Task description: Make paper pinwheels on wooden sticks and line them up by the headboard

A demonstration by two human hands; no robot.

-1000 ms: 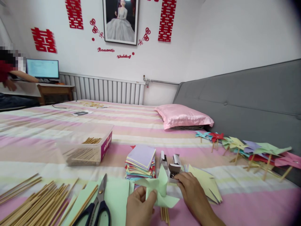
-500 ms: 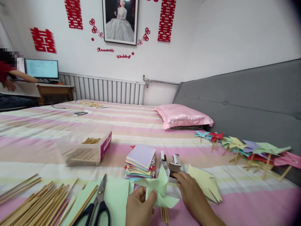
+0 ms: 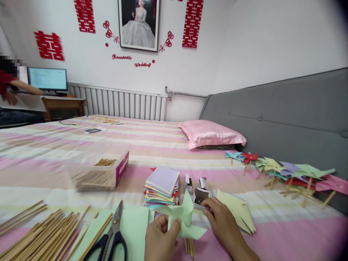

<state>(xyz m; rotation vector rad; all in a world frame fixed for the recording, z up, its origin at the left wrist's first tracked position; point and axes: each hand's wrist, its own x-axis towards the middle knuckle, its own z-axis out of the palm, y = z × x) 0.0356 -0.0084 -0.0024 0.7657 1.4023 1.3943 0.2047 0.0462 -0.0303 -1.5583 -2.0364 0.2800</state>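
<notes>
My left hand (image 3: 162,236) pinches a light green paper pinwheel (image 3: 185,216) at its middle, thumb in front. Beside it, my right hand (image 3: 223,224) is at the near right corner of a small open box (image 3: 200,197) with dark little pieces inside. Its fingertips are bent together, and whatever is between them is too small to make out. Under the pinwheel lie several short wooden sticks (image 3: 189,246). Behind it rises a stack of coloured paper squares (image 3: 162,185). Cut yellow paper (image 3: 236,210) lies to the right of my right hand.
Scissors (image 3: 115,224) rest on green paper sheets (image 3: 136,232), beside loose wooden sticks (image 3: 49,237). A clear plastic box (image 3: 95,177) holds more sticks. Finished pinwheels (image 3: 293,172) line the grey headboard (image 3: 285,116), near a pink pillow (image 3: 212,134). Another person's arm (image 3: 25,87) is at a desk.
My right fingertips have drawn back slightly from inside the small box to its near edge, uncovering the dark pieces. My left hand and the pinwheel have hardly moved.
</notes>
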